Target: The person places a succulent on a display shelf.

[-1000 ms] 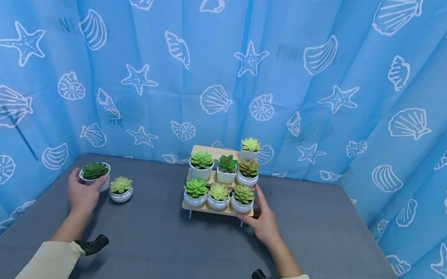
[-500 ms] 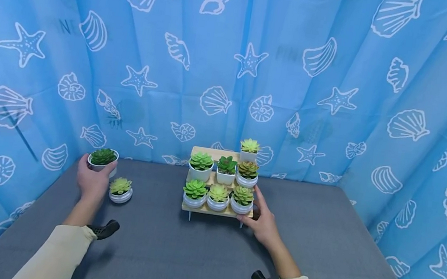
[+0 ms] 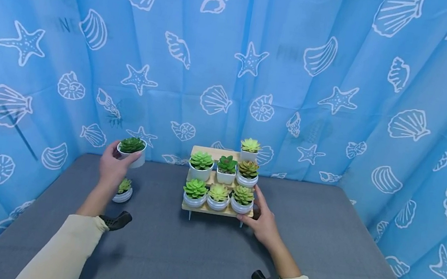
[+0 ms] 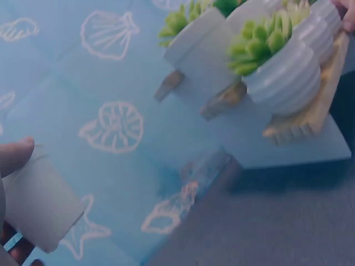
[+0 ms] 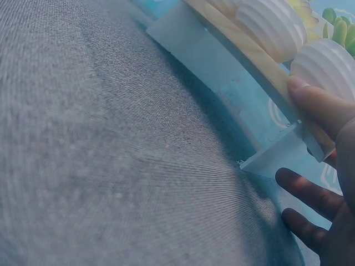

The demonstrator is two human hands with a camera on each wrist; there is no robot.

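Note:
My left hand (image 3: 112, 169) grips a dark green succulent in a white pot (image 3: 132, 148), held up off the table. In the left wrist view that white pot (image 4: 43, 202) shows from its side, between thumb and fingers. A three-tier wooden plant stand (image 3: 215, 153) carries several small potted succulents. Its lowest shelf (image 5: 266, 69) is held at the right end by my right hand (image 3: 265, 225), thumb on the front edge; two spread fingers (image 5: 310, 194) are off the wood in the right wrist view. Beneath my left hand, a light green potted succulent (image 3: 123, 193) stands on the table, partly hidden.
On the top tier one succulent in a square white pot (image 3: 249, 150) stands at the right end, with bare wood to its left. Grey cloth covers the table (image 3: 182, 261). A blue curtain with shell prints (image 3: 233, 65) hangs behind and at both sides.
My left hand has lifted the dark green succulent and carried it rightward, now passing over the light green one on the table. My right hand has stayed at the stand.

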